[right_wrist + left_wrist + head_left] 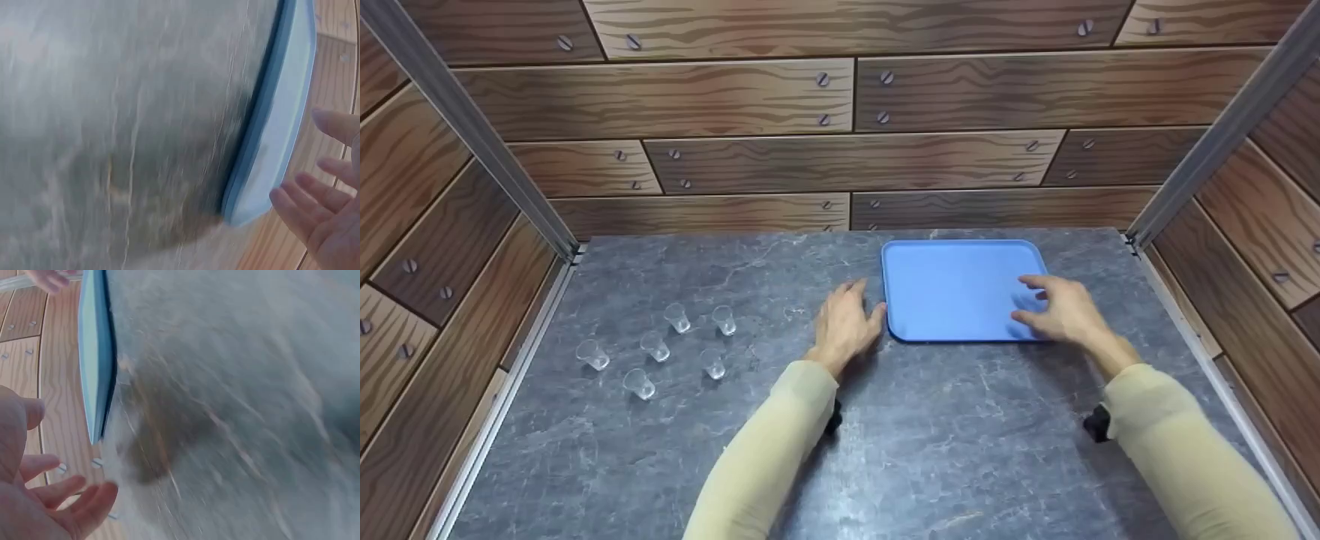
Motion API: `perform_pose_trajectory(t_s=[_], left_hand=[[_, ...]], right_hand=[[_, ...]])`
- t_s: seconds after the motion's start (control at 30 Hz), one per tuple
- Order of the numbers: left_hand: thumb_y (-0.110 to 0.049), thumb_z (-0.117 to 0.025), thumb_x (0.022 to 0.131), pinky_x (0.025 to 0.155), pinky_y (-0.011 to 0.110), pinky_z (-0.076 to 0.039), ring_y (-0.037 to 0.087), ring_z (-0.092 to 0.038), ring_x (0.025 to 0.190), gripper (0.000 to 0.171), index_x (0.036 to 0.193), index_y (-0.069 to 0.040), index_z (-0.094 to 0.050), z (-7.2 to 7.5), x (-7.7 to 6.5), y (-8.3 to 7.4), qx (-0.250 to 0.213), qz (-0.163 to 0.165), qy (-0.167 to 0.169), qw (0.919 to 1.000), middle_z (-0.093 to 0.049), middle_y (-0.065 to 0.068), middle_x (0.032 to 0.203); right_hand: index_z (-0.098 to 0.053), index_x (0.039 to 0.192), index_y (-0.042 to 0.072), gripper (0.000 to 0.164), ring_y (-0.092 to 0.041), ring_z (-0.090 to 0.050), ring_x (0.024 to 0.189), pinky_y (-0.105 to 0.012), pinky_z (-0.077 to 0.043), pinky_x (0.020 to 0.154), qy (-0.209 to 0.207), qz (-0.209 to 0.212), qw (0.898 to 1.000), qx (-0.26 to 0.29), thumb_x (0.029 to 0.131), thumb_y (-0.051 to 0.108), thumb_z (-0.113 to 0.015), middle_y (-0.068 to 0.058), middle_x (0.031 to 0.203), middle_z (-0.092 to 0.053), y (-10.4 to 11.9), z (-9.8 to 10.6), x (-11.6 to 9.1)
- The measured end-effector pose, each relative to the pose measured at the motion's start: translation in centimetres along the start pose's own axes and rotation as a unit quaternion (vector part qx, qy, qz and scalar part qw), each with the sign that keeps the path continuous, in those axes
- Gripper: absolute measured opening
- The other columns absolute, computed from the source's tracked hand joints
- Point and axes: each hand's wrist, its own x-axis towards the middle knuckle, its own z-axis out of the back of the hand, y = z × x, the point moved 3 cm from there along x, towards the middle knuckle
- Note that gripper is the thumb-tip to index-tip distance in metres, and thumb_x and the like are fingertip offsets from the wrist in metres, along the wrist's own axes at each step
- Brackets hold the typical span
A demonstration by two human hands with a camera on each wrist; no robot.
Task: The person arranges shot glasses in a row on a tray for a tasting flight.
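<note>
I have the left hand (845,322) loosely spread at about eight o'clock of the blue tray (956,289), the right hand (1063,309) wide at about four, contact unclear from here, the tray lying toward one o'clock on the surface (952,442).

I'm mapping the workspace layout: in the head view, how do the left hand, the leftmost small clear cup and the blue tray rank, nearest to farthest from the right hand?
From the right hand:
1. Blue tray, right by its fingertips.
2. Left hand, beside the tray's left edge.
3. Leftmost small clear cup, well left of both.
</note>
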Motion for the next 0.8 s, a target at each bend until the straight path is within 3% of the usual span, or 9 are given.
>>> perform_pose_trajectory(t_s=[0.17, 0.33, 0.5, 0.6, 0.7, 0.8], left_hand=[[-0.031, -0.074, 0.106, 0.120, 0.050, -0.057, 0.036, -0.072, 0.138, 0.053, 0.154, -0.009, -0.068, -0.6, 0.8, -0.2, -0.049, 0.040, 0.014, 0.9979, -0.076, 0.016, 0.145], [-0.026, -0.076, 0.106, 0.117, 0.048, -0.059, 0.032, -0.074, 0.135, 0.049, 0.152, -0.011, -0.070, -1.3, 1.7, -0.5, -0.099, 0.086, 0.030, 0.9908, -0.080, 0.012, 0.138], [-0.023, -0.078, 0.103, 0.114, 0.046, -0.061, 0.030, -0.076, 0.130, 0.048, 0.149, -0.012, -0.072, -2.4, 2.6, -0.3, -0.122, 0.112, 0.023, 0.9860, -0.082, 0.011, 0.134], [-0.019, -0.079, 0.102, 0.116, 0.045, -0.060, 0.029, -0.075, 0.133, 0.049, 0.150, -0.011, -0.072, -2.8, 3.0, -0.4, -0.130, 0.124, 0.023, 0.9834, -0.081, 0.011, 0.136], [-0.017, -0.078, 0.102, 0.118, 0.043, -0.059, 0.028, -0.074, 0.136, 0.050, 0.152, -0.011, -0.070, -3.2, 3.2, -0.7, -0.137, 0.136, 0.027, 0.9808, -0.080, 0.011, 0.140], [-0.015, -0.078, 0.103, 0.122, 0.043, -0.057, 0.028, -0.072, 0.140, 0.052, 0.154, -0.011, -0.068, -3.3, 3.3, -1.2, -0.143, 0.151, 0.038, 0.9774, -0.079, 0.011, 0.144]], right_hand=[[-0.065, 0.150, -0.006, 0.065, -0.056, -0.074, 0.124, -0.070, -0.058, 0.108, 0.027, -0.029, 0.999, 0.023, 0.098, 0.026, -0.087, -0.036, 0.141, -0.072, -2.1, 0.8, 0.4], [-0.064, 0.150, -0.008, 0.062, -0.056, -0.073, 0.126, -0.068, -0.058, 0.109, 0.024, -0.064, 0.997, 0.037, 0.099, 0.021, -0.086, -0.037, 0.141, -0.071, -4.5, 1.3, 0.8], [-0.060, 0.153, -0.008, 0.063, -0.057, -0.070, 0.130, -0.064, -0.060, 0.108, 0.028, -0.092, 0.994, 0.056, 0.100, 0.017, -0.082, -0.038, 0.143, -0.069, -6.5, 1.4, 1.0], [-0.061, 0.153, -0.008, 0.062, -0.056, -0.070, 0.130, -0.044, -0.065, 0.098, 0.033, -0.102, 0.992, 0.064, 0.100, 0.016, -0.082, -0.038, 0.144, -0.068, -7.2, 1.4, 1.2], [-0.061, 0.151, -0.009, 0.059, -0.055, -0.070, 0.129, -0.020, -0.055, 0.084, 0.036, -0.110, 0.991, 0.074, 0.099, 0.012, -0.081, -0.038, 0.144, -0.068, -7.7, 1.4, 1.4], [-0.058, 0.154, -0.010, 0.060, -0.054, -0.068, 0.133, -0.012, -0.050, 0.077, 0.052, -0.131, 0.985, 0.097, 0.100, 0.007, -0.077, -0.039, 0.149, -0.064, -8.0, 1.3, 1.8]])
